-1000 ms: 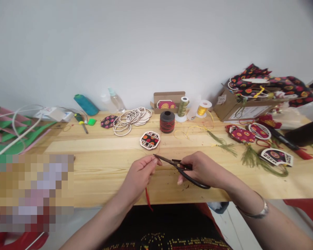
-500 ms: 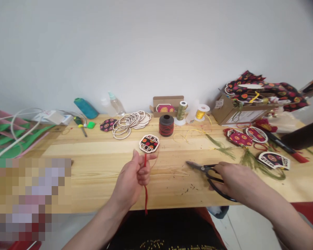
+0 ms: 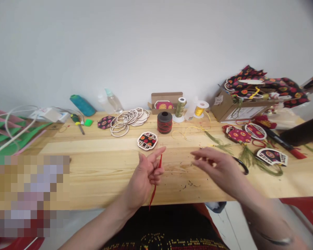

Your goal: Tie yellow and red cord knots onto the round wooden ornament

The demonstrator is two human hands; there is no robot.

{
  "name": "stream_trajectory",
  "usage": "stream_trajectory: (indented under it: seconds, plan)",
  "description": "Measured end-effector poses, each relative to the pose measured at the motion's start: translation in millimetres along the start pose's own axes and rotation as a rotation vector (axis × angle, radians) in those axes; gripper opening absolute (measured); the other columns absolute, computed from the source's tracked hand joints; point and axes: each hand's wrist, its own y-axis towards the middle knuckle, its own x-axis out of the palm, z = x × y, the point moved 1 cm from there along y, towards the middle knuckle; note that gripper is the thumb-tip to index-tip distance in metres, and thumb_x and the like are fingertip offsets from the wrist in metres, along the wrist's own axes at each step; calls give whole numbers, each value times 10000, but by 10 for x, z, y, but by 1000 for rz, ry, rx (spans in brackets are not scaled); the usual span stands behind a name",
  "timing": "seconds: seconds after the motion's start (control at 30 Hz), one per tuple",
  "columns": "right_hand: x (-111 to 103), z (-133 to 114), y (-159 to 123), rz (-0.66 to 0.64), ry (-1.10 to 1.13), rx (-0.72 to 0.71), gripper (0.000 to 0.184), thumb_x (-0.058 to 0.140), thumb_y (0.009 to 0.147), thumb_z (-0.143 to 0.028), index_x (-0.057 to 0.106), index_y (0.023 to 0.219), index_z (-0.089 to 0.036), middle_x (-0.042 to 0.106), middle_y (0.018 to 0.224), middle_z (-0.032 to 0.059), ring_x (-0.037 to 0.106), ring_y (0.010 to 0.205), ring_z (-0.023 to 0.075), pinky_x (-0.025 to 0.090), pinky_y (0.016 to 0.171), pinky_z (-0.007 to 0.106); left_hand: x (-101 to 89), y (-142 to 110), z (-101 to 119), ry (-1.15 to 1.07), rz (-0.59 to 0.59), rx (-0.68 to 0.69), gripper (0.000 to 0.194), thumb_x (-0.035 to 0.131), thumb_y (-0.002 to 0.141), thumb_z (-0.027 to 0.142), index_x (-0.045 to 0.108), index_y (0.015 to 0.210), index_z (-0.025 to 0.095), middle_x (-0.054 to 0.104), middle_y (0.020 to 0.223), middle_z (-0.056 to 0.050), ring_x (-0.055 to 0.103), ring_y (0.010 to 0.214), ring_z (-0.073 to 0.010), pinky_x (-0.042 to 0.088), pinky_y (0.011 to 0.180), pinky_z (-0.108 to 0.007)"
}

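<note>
The left hand [image 3: 143, 177] is clenched on a red cord [image 3: 154, 191] at lower centre, just below a lattice-framed wooden medallion [image 3: 147, 140] on the worktop [image 3: 99, 173]. The right hand [image 3: 217, 166] is open and empty, near black-handled scissors [image 3: 243, 165].

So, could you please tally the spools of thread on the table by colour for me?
Teal thread cone: 1
Black spool wound with red thread: 1
Olive-gold thread spool: 1
Yellow thread spool: 1
Total: 4

Red cord [image 3: 154, 189] in the left hand [image 3: 142, 178] (right hand [image 3: 216, 165] open, near the scissors [image 3: 243, 165])
</note>
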Motion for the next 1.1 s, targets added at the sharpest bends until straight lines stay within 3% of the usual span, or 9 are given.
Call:
stream_trajectory:
  seconds: [0.1,0.27,0.4,0.53,0.67,0.93,1.1]
  plan:
    - [358,-252,107,-196,467,68,323,666,730,-366,697,979,-162,665,795,48,586,705,154,484,651,307,4,-16,-55,18,-7,9,881,442,673,798,525,1317,203,388,660,17,221,549,-108,202,483,-220]
    - [610,-370,183,-309,785,124,252,732,676,-343,688,849,-166,656,730,9,561,643,118,463,653,293,-88,-63,-147,21,-84,27,740,518,742,687,482,1350,268,443,717,-4,280,581,-115,238,506,-228]
    - [606,-399,188,-265,774,69,167,719,693,-311,652,649,-164,590,647,-14,539,622,109,434,630,272,-115,-82,-158,-38,-114,2,677,590,771,576,463,1354,254,453,717,-2,301,596,-108,245,527,-224]
    - [603,-422,189,-203,692,46,183,668,751,-304,637,642,-161,558,626,-22,520,605,100,416,618,266,-87,-69,-127,-82,-112,-74,498,624,781,322,541,1259,211,469,670,2,331,584,-103,246,515,-224]
    - [628,-423,194,-209,733,94,198,660,757,-310,607,642,-158,566,593,-27,521,577,95,429,611,261,-73,-49,-122,-72,-110,-47,394,604,720,134,626,1109,197,529,724,-12,354,575,-89,261,507,-225]
    - [660,-398,214,-119,670,108,181,685,725,-305,625,642,-156,579,631,-17,498,610,92,421,597,240,-72,-42,-135,-2,-25,-17,161,647,767,210,697,916,178,453,637,31,315,544,-65,284,524,-218]
    - [678,-393,220,-154,695,96,202,665,750,-312,601,635,-158,566,609,-21,506,592,98,431,585,248,-88,-36,-160,55,14,-6,150,656,780,273,725,826,149,425,549,37,298,515,-66,265,499,-223]
